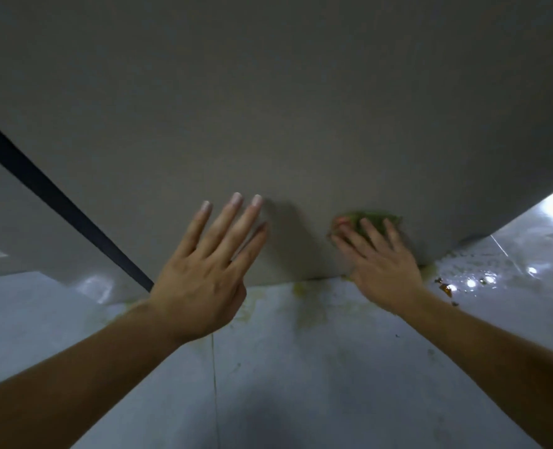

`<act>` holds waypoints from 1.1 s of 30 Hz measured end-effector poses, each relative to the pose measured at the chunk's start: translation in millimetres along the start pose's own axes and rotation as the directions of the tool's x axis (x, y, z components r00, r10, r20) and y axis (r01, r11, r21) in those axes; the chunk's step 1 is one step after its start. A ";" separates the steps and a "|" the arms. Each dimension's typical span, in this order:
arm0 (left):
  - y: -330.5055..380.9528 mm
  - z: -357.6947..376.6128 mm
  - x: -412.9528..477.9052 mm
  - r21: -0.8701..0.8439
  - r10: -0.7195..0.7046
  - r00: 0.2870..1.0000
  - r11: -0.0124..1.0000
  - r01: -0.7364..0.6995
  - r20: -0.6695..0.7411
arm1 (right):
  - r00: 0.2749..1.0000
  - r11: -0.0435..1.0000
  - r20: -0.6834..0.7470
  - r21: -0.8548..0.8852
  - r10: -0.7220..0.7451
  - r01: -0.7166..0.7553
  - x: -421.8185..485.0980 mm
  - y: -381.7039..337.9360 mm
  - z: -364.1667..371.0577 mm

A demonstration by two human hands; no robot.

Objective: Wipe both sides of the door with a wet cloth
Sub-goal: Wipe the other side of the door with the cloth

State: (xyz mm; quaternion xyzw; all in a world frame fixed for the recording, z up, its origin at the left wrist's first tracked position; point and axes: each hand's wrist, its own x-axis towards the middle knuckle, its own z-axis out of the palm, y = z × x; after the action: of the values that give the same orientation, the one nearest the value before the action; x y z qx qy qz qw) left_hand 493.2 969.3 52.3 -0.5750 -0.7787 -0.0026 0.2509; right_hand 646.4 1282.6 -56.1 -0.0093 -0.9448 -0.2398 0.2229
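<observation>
Low on smooth grey door (268,108), right hand (382,260) flat on crumpled green cloth (372,218) — left hand (204,283) spread.

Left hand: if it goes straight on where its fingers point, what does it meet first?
The left hand would meet the grey door face first; nothing lies between. Its fingers may be touching it; depth is unclear.

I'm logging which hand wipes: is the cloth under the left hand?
No, the green cloth lies under the right hand, pressed against the door; the left hand is bare.
</observation>
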 end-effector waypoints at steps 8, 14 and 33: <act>-3.5 38.0 24.9 0.142 0.032 0.999 0.989 -0.034 0.017 | 0.261 -0.234 0.458 0.771 0.850 -0.592 -33.0 -25.7 43.6; -5.7 34.1 25.0 0.116 0.045 0.999 0.992 -0.047 0.023 | -0.120 -0.883 0.878 0.469 0.464 0.010 36.8 -84.8 48.1; -71.6 -28.3 -85.3 -0.139 -0.325 0.927 0.925 0.353 0.187 | 0.250 -0.968 0.946 -0.159 -0.206 -0.197 175.2 -217.4 -82.6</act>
State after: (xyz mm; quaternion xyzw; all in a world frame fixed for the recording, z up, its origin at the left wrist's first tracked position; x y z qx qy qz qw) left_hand 458.1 860.5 63.8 -0.4488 -0.8812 -0.0663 0.1329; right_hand 496.1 1036.8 -14.2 0.4203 0.2086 -0.8826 -0.0298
